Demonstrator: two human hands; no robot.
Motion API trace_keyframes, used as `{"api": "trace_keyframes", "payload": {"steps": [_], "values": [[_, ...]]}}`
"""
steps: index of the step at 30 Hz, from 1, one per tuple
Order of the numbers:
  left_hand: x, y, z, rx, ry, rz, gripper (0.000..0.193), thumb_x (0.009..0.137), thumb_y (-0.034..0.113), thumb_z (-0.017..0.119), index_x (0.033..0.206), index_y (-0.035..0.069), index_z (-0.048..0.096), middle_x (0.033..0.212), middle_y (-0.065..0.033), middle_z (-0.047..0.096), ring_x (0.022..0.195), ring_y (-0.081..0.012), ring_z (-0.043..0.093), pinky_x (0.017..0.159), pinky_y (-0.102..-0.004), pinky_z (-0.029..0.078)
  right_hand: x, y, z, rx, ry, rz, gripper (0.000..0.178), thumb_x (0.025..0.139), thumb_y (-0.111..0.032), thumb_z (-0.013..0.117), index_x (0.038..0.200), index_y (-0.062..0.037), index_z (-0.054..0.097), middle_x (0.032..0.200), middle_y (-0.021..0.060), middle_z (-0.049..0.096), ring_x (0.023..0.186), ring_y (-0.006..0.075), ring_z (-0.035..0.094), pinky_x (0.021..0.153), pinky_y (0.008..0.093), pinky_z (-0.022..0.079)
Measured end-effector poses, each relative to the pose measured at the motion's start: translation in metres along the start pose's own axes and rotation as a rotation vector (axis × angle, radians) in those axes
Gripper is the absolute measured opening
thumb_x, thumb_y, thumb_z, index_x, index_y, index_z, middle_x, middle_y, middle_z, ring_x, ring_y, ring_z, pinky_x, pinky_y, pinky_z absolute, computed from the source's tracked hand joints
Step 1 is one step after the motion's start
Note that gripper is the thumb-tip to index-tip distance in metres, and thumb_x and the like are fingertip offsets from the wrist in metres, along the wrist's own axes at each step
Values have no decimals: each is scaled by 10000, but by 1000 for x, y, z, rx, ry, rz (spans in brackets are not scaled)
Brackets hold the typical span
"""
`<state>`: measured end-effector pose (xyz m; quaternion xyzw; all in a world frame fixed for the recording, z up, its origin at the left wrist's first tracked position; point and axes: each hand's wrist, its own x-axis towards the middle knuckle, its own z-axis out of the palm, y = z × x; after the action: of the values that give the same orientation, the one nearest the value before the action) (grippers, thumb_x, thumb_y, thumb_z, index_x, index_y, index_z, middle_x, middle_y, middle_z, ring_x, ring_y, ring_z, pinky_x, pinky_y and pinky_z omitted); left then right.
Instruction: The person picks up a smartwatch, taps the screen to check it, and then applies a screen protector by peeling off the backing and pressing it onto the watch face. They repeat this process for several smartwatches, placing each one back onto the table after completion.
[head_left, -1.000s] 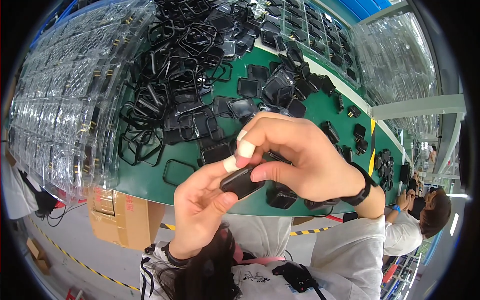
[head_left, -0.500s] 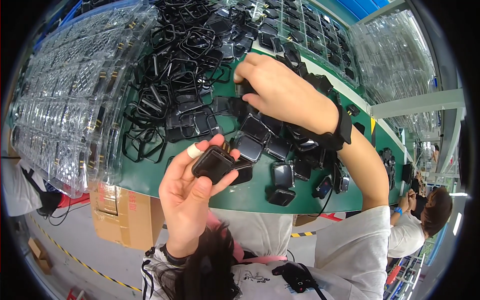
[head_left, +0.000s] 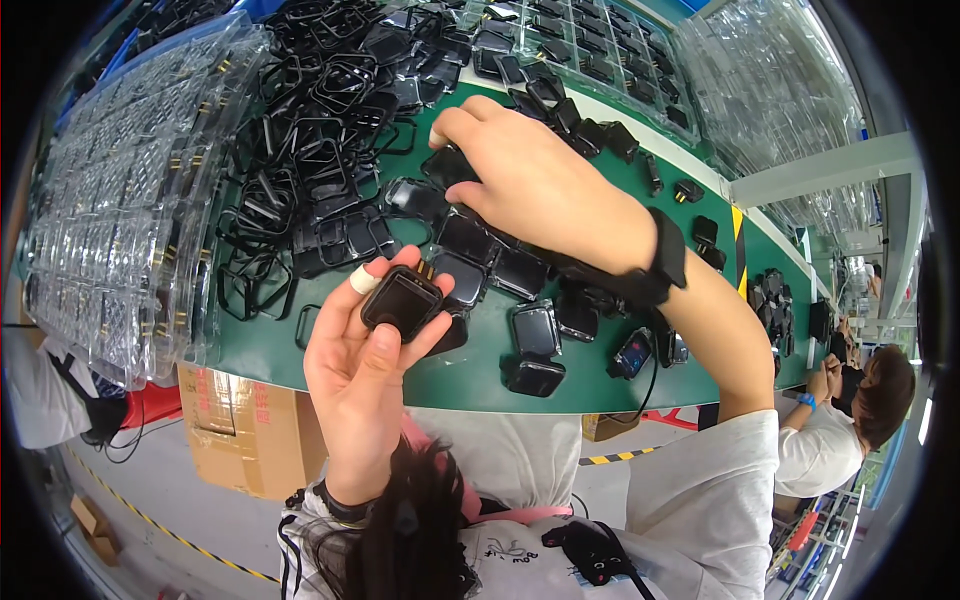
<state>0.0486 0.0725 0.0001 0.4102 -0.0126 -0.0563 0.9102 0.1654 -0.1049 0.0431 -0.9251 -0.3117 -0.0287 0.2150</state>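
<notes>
In my left hand [head_left: 362, 350] a black square watch case [head_left: 402, 302] with rounded corners is pinched, its dark screen side up and small gold pins at the top edge. White tape is wrapped round one finger of this hand. My right hand [head_left: 490, 150] reaches across the green bench, thumb and fingers bent round another dark watch case [head_left: 448, 168], which they partly hide. Close below it lie several film-covered watch cases [head_left: 464, 236]. A pile of thin black frames [head_left: 330, 130] spreads to the left of the right hand.
Stacked clear plastic trays [head_left: 130, 210] stand at the left; a tray of black pieces [head_left: 610, 60] lies at the back. A lit watch [head_left: 633, 352] with a cable is near the front edge. A cardboard box [head_left: 240, 430] is below the bench. Another person [head_left: 830, 440] sits at the right.
The view has shifted, so the bench items sit a little further left. The case in my left hand is turned more upright, with its pins showing more. My right hand stays at the pile.
</notes>
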Motion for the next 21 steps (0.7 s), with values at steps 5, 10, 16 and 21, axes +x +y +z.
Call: {"api": "trace_keyframes", "payload": {"steps": [5,10,16,21], "values": [[-4,2,1,39,23,30,427,907,71,527,1297,-32,385,1315,-222,453,1141,-377,524,889,-409,519,10,9,8,-47,-87,123,324,703,13,614,1018,1,540,990,156,537,922,343,564,791,383,466],[-12,8,2,46,64,41,428,910,72,524,1302,-22,380,1322,-220,446,1145,-373,523,889,-411,519,-10,-9,-13,123,117,-130,450,685,68,554,1126,-9,507,1065,143,539,960,282,581,755,341,490],[-10,3,8,45,45,23,427,912,82,524,1302,-17,380,1326,-220,441,1145,-365,524,898,-413,513,-62,-53,-42,460,184,-103,554,662,131,546,1195,9,459,1178,143,539,1006,237,579,707,307,494],[-12,-7,21,51,-11,-28,440,913,96,528,1309,-18,374,1324,-228,440,1145,-346,527,905,-407,508,-89,-54,-56,439,242,-136,533,658,146,553,1176,40,480,1163,182,543,971,239,586,706,302,493]]}}
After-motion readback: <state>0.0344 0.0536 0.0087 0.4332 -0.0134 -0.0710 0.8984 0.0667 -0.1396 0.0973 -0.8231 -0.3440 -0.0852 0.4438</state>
